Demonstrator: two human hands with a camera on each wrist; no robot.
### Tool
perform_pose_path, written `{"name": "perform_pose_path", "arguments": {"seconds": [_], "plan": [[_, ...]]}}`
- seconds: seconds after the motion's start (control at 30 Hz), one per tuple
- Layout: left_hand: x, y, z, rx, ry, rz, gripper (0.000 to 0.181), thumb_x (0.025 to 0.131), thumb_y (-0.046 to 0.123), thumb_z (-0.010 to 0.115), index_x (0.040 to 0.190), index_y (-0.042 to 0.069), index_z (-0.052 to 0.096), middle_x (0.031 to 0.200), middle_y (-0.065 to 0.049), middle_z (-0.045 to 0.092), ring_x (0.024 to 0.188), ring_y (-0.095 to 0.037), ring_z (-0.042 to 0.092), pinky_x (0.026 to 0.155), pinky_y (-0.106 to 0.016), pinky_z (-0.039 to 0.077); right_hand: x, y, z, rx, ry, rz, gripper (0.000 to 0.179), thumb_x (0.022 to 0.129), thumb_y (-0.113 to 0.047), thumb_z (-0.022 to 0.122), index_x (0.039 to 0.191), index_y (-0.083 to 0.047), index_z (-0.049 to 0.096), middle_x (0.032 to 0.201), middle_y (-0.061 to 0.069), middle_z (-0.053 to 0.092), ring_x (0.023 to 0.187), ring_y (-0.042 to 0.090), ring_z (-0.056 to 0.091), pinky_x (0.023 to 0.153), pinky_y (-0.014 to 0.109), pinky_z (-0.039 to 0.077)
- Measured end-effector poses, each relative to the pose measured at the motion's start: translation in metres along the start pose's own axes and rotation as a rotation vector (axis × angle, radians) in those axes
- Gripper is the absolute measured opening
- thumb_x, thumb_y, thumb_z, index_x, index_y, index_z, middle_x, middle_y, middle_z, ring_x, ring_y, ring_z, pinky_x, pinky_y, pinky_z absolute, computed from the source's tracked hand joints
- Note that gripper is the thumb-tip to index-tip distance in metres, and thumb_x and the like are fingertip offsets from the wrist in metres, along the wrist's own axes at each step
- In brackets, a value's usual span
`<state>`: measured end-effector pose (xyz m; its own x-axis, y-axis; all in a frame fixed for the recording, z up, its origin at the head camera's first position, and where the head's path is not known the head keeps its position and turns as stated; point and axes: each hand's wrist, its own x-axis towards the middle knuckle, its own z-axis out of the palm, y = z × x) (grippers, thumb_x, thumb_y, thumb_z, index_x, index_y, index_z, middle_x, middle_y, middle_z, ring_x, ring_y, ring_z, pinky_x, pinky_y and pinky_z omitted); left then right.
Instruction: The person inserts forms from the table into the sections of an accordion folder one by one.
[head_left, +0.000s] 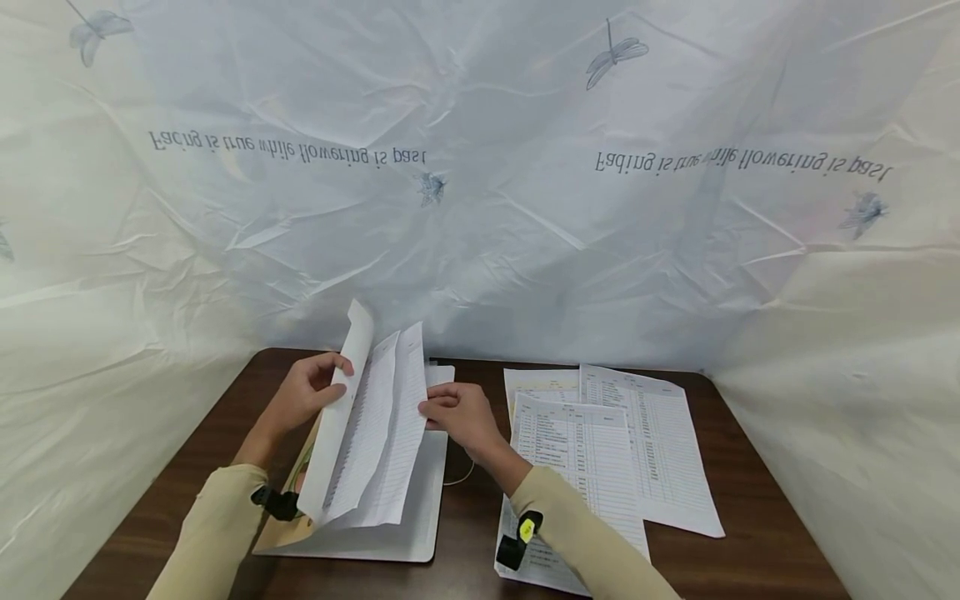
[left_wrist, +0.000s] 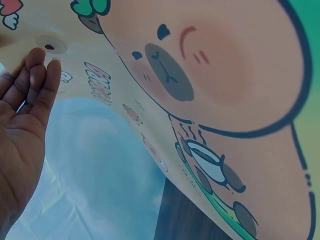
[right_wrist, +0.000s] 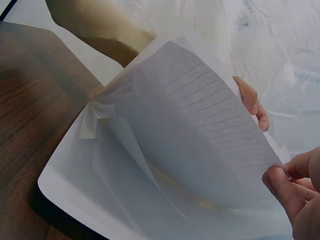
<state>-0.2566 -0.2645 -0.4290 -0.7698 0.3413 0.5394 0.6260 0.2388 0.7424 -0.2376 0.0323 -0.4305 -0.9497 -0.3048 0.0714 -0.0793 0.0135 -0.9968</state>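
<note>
Bendy white lined paper sheets (head_left: 397,446) above the smooth white round-cornered board (head_left: 423,500).
Left grip (head_left: 300,396) holds the curled cartoon-backed white cover (head_left: 336,421); right grip (head_left: 467,421) pinches one sheet's edge.

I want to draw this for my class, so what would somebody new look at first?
Probably the big cartoon animal filling much of the left wrist view's right side. In the head view, the upside-down writing on the pale sheeting behind the table might catch the eye next. Then, on the table's left half, come the left hand holding a white leaf and the right hand pinching a lined sheet.
</note>
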Motion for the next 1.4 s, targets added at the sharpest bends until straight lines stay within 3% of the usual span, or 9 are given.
{"name": "perform_pose_path", "arguments": {"seconds": [0.17,0.37,0.5,0.73,0.87,1.07,1.23,1.4], "plan": [[0.0,0.0,0.0,0.002,0.003,-0.001,0.018,0.089,-0.009,0.061,0.107,-0.005,0.063,0.096,-0.018,0.057,0.066,-0.007,0.052,0.058,-0.025,0.046,0.002,0.001,0.007,-0.006,0.004,0.002,0.03,0.093,0.0,0.07,0.12,0.012,0.066,0.107,0.025,0.073,0.095,0.034,0.074,0.076,0.035,0.06],[0.0,0.0,0.001,-0.009,-0.004,-0.007,0.019,0.089,-0.01,0.06,0.107,-0.006,0.062,0.098,-0.02,0.058,0.071,-0.007,0.057,0.061,-0.025,0.05,0.006,0.007,0.014,-0.003,0.013,0.002,0.03,0.092,-0.006,0.074,0.118,0.007,0.069,0.105,0.02,0.074,0.091,0.029,0.075,0.075,0.033,0.06],[-0.001,-0.001,0.001,-0.016,-0.008,-0.002,0.018,0.089,-0.01,0.059,0.107,-0.008,0.061,0.097,-0.019,0.058,0.069,-0.007,0.057,0.06,-0.025,0.05,0.007,0.01,0.02,-0.04,0.025,0.009,0.027,0.09,-0.007,0.075,0.113,0.005,0.071,0.1,0.016,0.075,0.084,0.025,0.076,0.073,0.033,0.06],[0.0,0.0,0.001,-0.021,-0.015,-0.007,0.018,0.09,-0.01,0.059,0.108,-0.007,0.061,0.096,-0.02,0.058,0.067,-0.008,0.058,0.059,-0.026,0.05,0.01,0.012,0.028,-0.132,0.021,-0.001,0.024,0.089,-0.006,0.077,0.11,0.006,0.072,0.097,0.017,0.076,0.08,0.03,0.076,0.073,0.039,0.06],[0.001,0.001,0.0,-0.019,-0.018,-0.014,0.017,0.091,-0.01,0.059,0.108,-0.007,0.061,0.096,-0.023,0.058,0.068,-0.008,0.059,0.06,-0.026,0.051,0.011,0.014,0.029,-0.161,0.013,-0.014,0.023,0.089,-0.008,0.078,0.108,0.004,0.073,0.095,0.013,0.076,0.077,0.025,0.076,0.072,0.038,0.06],[0.001,0.001,0.001,-0.025,-0.005,-0.012,0.018,0.09,-0.01,0.059,0.107,-0.007,0.061,0.094,-0.016,0.059,0.065,-0.008,0.057,0.059,-0.026,0.05,0.009,0.011,0.02,-0.13,-0.003,-0.043,0.025,0.091,-0.008,0.076,0.112,0.005,0.072,0.096,0.013,0.077,0.078,0.023,0.076,0.069,0.03,0.06],[0.001,0.001,0.0,-0.015,0.006,-0.006,0.019,0.088,-0.012,0.059,0.107,-0.007,0.062,0.089,-0.007,0.057,0.06,-0.006,0.053,0.056,-0.026,0.048,0.007,0.007,0.005,-0.117,-0.022,-0.094,0.031,0.093,-0.01,0.074,0.119,0.006,0.069,0.103,0.017,0.076,0.084,0.025,0.076,0.073,0.03,0.06],[0.0,0.002,0.0,-0.004,0.004,-0.004,0.018,0.089,-0.011,0.06,0.107,-0.006,0.062,0.082,-0.007,0.053,0.057,-0.006,0.048,0.054,-0.027,0.045,0.005,0.003,-0.012,-0.19,-0.011,-0.189,0.034,0.094,-0.015,0.075,0.124,0.0,0.069,0.109,0.011,0.075,0.085,0.019,0.076,0.074,0.03,0.059]]}}
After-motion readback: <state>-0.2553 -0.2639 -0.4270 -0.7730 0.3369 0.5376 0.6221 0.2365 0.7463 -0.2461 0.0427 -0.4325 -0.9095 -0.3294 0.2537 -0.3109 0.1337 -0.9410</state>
